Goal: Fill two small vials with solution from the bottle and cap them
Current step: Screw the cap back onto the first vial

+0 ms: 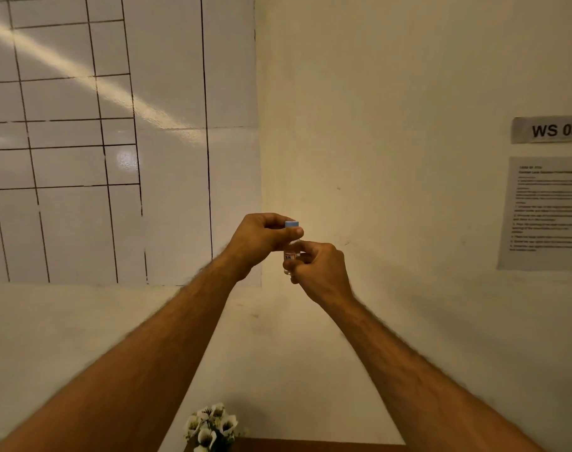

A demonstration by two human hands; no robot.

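I hold a small clear vial (290, 256) with a red-and-white label up in front of the wall, at chest height. My right hand (320, 269) grips the vial's body from the right and below. My left hand (262, 238) pinches the light blue cap (292, 223) that sits on top of the vial. The fingers hide most of the glass, so any liquid inside cannot be made out. The bottle and a second vial are out of view.
A white board with a black grid (115, 141) covers the wall on the left. A "WS 03" sign (550, 129) and a printed instruction sheet (544, 213) hang at the right. White artificial flowers (213, 427) stand at a wooden table edge (310, 445) below.
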